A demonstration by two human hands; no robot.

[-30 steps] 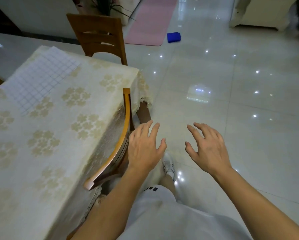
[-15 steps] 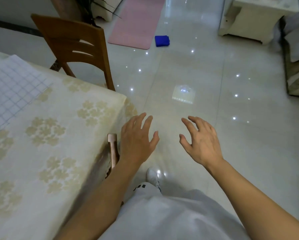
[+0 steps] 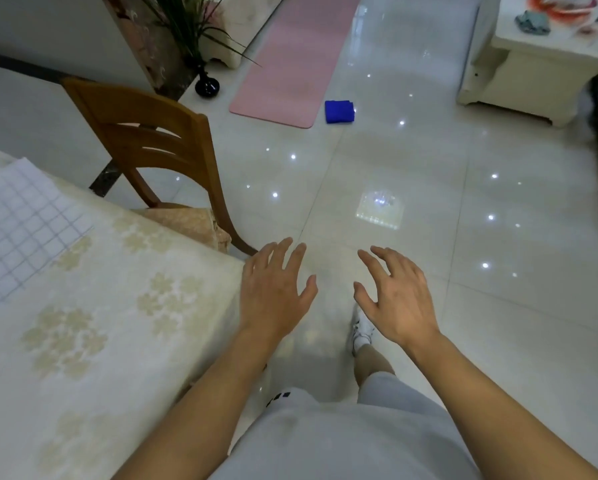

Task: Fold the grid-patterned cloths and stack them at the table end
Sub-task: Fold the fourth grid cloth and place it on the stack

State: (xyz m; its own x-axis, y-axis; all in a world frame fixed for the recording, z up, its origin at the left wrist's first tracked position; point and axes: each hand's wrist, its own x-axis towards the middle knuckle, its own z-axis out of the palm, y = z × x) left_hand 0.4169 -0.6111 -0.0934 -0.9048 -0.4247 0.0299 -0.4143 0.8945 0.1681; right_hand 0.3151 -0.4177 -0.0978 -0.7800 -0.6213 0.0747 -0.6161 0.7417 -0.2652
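Head view showed my left hand (image 3: pixel 273 292) and right hand (image 3: pixel 397 299) spread and empty just off the corner of the table (image 3: pixel 117 306), the grid-patterned cloth (image 3: pixel 17 223) lying flat toward its far end, so I judged matching corners squarely mattered most.

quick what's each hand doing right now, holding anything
Left hand: open, fingers spread, holding nothing, beside the table corner.
Right hand: open, fingers loosely spread, holding nothing, over the floor.
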